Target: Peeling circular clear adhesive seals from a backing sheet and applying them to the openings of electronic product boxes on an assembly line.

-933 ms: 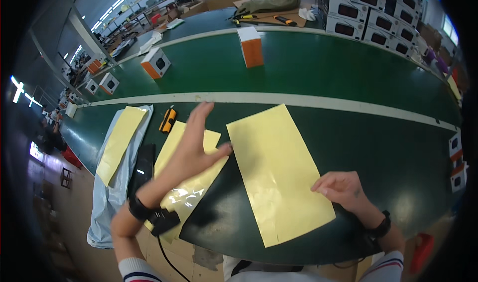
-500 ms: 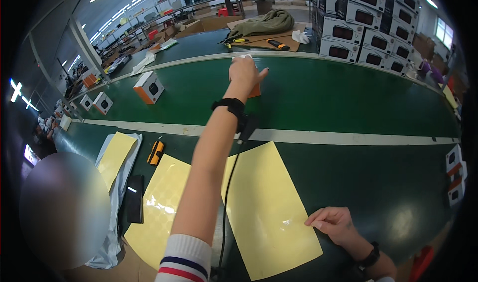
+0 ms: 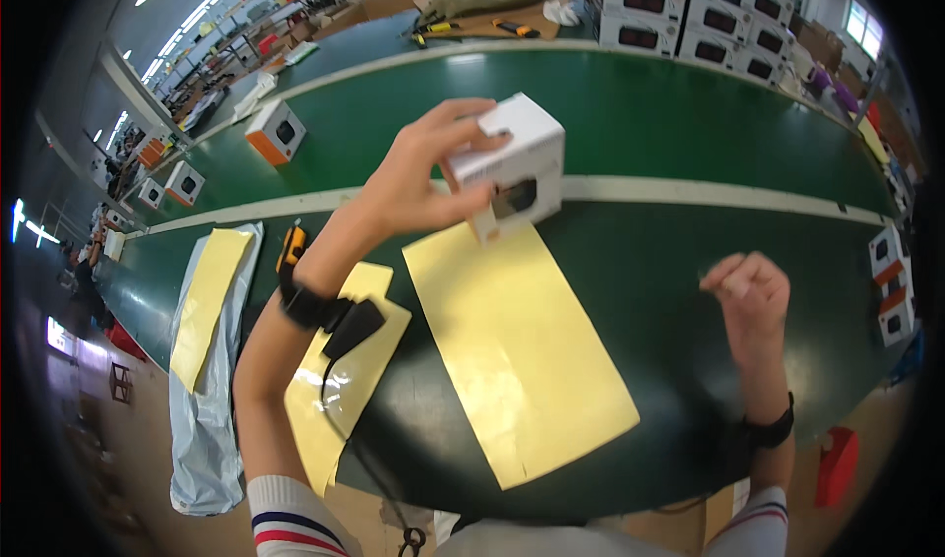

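Note:
My left hand [image 3: 413,173] grips a small white box [image 3: 532,154] with a dark device pictured on its side. The box is held up in the air, over the far end of a yellow sheet [image 3: 522,350] on the dark green table. My right hand [image 3: 753,296] is raised to the right of that sheet, its fingers curled in and pressed together. Whatever may be between those fingertips is too small and blurred to name. Another yellow sheet [image 3: 340,414] lies partly under my left forearm.
Similar white and orange boxes [image 3: 277,132] stand on the green conveyor belt [image 3: 669,114] to the left. More small boxes [image 3: 894,286] sit at the table's right edge. A grey plastic bag [image 3: 212,439] with a yellow sheet on it lies left. Large cartons [image 3: 640,11] are stacked behind the belt.
My left hand has lifted the box off the belt and drawn it back over the table. My right hand has moved up and away from the yellow sheet's edge. The view has tilted down.

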